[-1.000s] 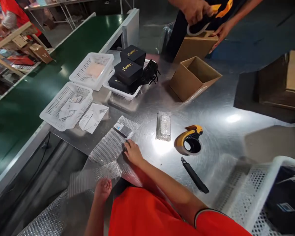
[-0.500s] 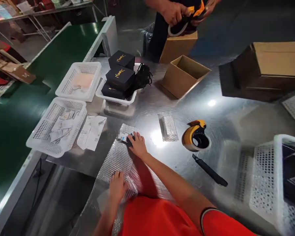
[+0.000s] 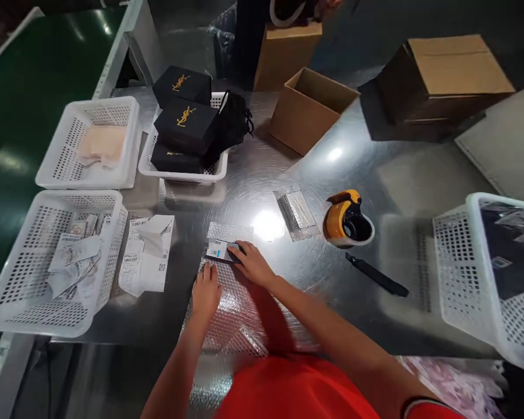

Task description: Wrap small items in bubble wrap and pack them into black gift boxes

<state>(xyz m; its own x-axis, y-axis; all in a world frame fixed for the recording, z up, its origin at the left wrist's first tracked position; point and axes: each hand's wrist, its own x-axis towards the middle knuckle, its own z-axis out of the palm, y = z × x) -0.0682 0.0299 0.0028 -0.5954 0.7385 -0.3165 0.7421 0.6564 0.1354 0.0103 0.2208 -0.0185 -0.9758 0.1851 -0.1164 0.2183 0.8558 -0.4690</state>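
Observation:
A sheet of bubble wrap point(image 3: 233, 311) lies spread over the metal table in front of me. On its far part rests a small flat black box point(image 3: 222, 251) with a white label on top. My right hand point(image 3: 254, 265) grips the box's right end, with its fingers closed over the edge. Just below the box's left end, my left hand point(image 3: 206, 292) lies on the bubble wrap with its fingers stretched out. Right of the box are a small clear bubble-wrapped packet point(image 3: 297, 210), an orange and black tape dispenser point(image 3: 338, 218) and a black utility knife point(image 3: 378, 274).
White baskets hold paper slips point(image 3: 76, 253), a peach-coloured item point(image 3: 105, 142) and black gift boxes point(image 3: 186, 122). Folded papers point(image 3: 151, 256) lie beside them. An open carton point(image 3: 312, 113) stands at the back, a brown box point(image 3: 458, 67) behind right. Another basket point(image 3: 458, 267) stands right.
The view has shifted, tilting downward. My left hand has moved forward over the bubble wrap, closer to the small box. My right hand stays on the box.

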